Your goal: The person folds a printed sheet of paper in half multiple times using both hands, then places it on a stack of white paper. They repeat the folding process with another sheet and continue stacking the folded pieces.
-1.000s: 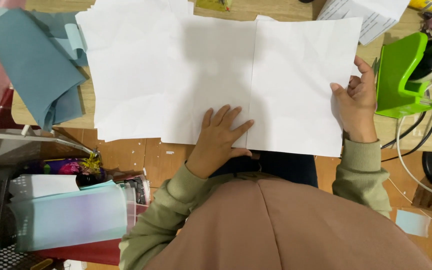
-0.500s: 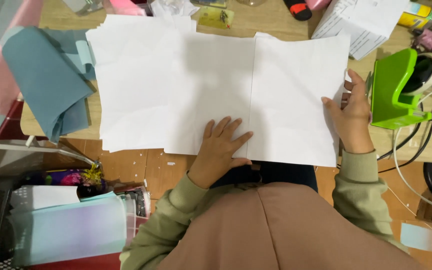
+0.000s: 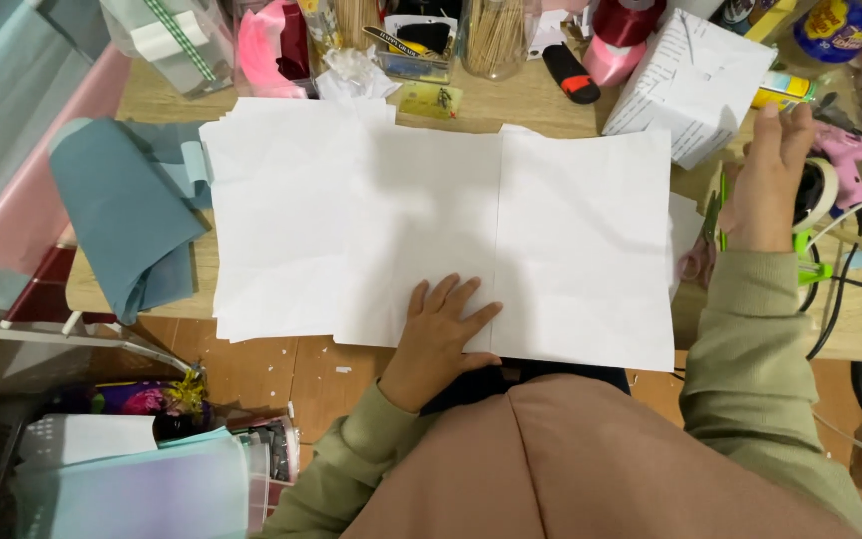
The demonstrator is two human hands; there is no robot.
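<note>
**A:** Where is the paper, and what are the hands doing?

**B:** A stack of white paper sheets (image 3: 431,220) lies flat across the wooden table (image 3: 152,274), its near edge hanging slightly past the table's front. The left hand (image 3: 441,324) rests palm down on that near edge, fingers spread and holding nothing. The right hand (image 3: 768,180) is off the paper, over the table's right side, fingers extended and loosely together above a tape roll (image 3: 818,195) on a green dispenser (image 3: 812,268). I can't tell whether it touches the roll.

**A:** What crowds the paper?

**B:** Just to its left lies folded blue-grey paper (image 3: 122,220), touching the stack's edge. Behind the stack, along the far side, stand a jar of wooden sticks (image 3: 496,35), a clear container (image 3: 167,35), some pink ribbon (image 3: 259,45) and a red spool (image 3: 626,20). A white box (image 3: 695,85) sits at the stack's far right corner, very close to it.

**A:** Anything between the right hand and the paper?

**B:** Scissors with a pinkish handle (image 3: 698,250) lie just beside the stack's right edge, between it and the hand. Farther right there's a pink glue gun (image 3: 845,155) and black cables (image 3: 835,309) trailing off the table.

**A:** And below the table?

**B:** A pale translucent bin (image 3: 132,489) at lower left.
</note>
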